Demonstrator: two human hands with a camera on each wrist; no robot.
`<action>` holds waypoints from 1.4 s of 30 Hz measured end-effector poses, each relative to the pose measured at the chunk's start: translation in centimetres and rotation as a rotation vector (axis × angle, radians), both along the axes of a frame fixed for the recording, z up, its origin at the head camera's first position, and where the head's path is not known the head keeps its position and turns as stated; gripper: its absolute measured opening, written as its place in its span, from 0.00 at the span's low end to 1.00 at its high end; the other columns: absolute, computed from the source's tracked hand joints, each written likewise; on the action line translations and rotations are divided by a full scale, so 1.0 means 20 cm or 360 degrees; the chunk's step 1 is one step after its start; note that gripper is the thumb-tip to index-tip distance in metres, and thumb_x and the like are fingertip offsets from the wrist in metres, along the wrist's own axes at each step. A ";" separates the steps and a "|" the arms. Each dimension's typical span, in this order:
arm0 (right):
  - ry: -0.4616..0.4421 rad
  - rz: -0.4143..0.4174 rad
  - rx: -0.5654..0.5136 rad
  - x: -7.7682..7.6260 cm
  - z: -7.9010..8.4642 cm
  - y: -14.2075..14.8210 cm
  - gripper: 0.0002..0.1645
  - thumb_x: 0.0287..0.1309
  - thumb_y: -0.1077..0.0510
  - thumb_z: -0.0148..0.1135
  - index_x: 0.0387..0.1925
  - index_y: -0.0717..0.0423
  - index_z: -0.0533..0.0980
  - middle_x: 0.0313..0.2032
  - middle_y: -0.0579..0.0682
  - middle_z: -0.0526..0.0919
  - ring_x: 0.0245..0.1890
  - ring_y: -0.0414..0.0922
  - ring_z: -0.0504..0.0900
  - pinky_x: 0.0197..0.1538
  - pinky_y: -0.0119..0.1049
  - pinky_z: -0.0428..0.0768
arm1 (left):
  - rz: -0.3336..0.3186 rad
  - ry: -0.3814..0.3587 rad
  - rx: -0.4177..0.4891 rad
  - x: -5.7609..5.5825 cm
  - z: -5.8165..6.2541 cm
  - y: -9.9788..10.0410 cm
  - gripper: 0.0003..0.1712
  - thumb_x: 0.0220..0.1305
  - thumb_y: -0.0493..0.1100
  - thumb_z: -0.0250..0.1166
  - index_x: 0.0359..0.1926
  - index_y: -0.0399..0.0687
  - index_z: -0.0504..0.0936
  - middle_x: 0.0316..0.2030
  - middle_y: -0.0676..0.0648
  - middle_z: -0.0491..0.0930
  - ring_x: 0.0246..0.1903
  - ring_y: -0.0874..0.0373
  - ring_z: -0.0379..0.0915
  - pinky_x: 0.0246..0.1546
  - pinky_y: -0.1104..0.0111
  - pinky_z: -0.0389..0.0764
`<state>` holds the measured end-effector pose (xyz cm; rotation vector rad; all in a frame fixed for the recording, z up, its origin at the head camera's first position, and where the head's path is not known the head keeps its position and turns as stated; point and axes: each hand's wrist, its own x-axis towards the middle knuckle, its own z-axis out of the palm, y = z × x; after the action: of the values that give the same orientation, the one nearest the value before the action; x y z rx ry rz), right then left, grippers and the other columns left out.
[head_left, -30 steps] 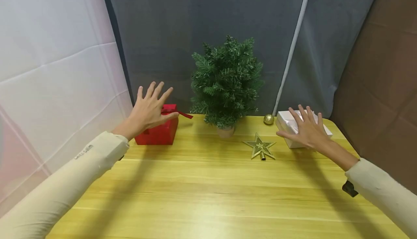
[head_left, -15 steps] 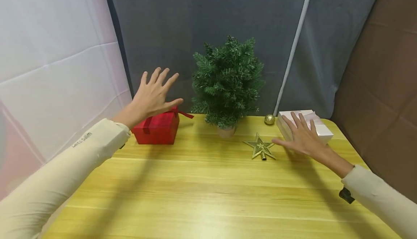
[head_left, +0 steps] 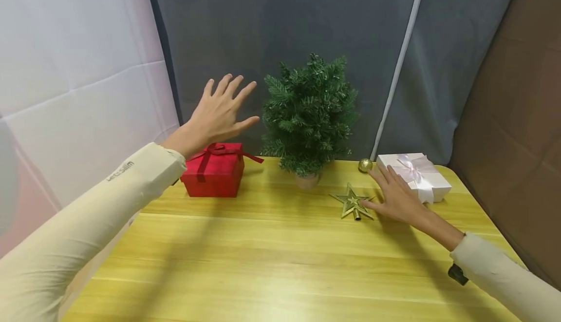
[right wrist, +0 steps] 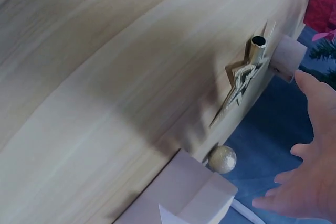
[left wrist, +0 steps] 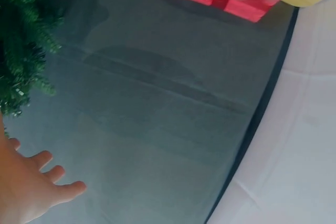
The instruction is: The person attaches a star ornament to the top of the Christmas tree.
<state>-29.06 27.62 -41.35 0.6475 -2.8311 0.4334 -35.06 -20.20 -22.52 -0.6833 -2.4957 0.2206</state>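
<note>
My left hand [head_left: 215,115] is raised in the air with its fingers spread, holding nothing. Below it a red gift box [head_left: 215,176] with a dark red ribbon stands on the table. Between the hands is a small green Christmas tree [head_left: 311,117] in a pale pot [head_left: 308,181]. My right hand [head_left: 400,196] hovers with extended fingers by a gold star tree topper [head_left: 352,200], its thumb overlapping the star in the head view. Whether they touch cannot be told there; the right wrist view shows the star [right wrist: 244,77] apart from the hand [right wrist: 312,156].
A gold ball ornament [head_left: 365,165] lies at the table's back edge. Next to it is a white gift box [head_left: 414,171] with a white bow. Grey cloth [head_left: 219,20] hangs behind the wooden table [head_left: 263,263], with white cloth at left and brown at right.
My left hand has risen and moved rightward, uncovering the red gift box. My right hand has shifted left from over the white gift box to the star.
</note>
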 end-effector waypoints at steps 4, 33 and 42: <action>-0.0012 0.0060 -0.0027 -0.01 -0.04 -0.02 0.56 0.61 0.39 0.74 0.79 0.60 0.59 0.79 0.71 0.46 0.77 0.75 0.45 0.71 0.72 0.56 | -0.0034 0.0045 0.0009 -0.01 0.05 0.05 0.50 0.74 0.72 0.51 0.85 0.57 0.46 0.79 0.36 0.54 0.78 0.36 0.48 0.73 0.35 0.52; -0.0358 0.0323 -0.0023 -0.08 -0.09 -0.05 0.36 0.67 0.59 0.66 0.68 0.77 0.67 0.61 0.80 0.73 0.61 0.75 0.73 0.60 0.67 0.74 | -0.0118 -0.0104 0.0123 -0.08 0.23 0.33 0.41 0.82 0.61 0.49 0.85 0.60 0.44 0.76 0.38 0.62 0.75 0.40 0.56 0.70 0.39 0.62; -0.0488 0.0361 0.0042 -0.11 -0.10 -0.05 0.36 0.65 0.59 0.69 0.67 0.76 0.69 0.54 0.73 0.81 0.46 0.60 0.82 0.57 0.60 0.79 | -0.0205 -0.0265 0.0224 -0.11 0.22 0.35 0.38 0.82 0.58 0.50 0.84 0.60 0.48 0.74 0.38 0.65 0.74 0.39 0.58 0.65 0.42 0.70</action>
<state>-31.34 26.63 -43.27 0.9915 -3.0635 0.5782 -37.17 -13.17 -18.13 -0.8294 -2.5815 -0.0619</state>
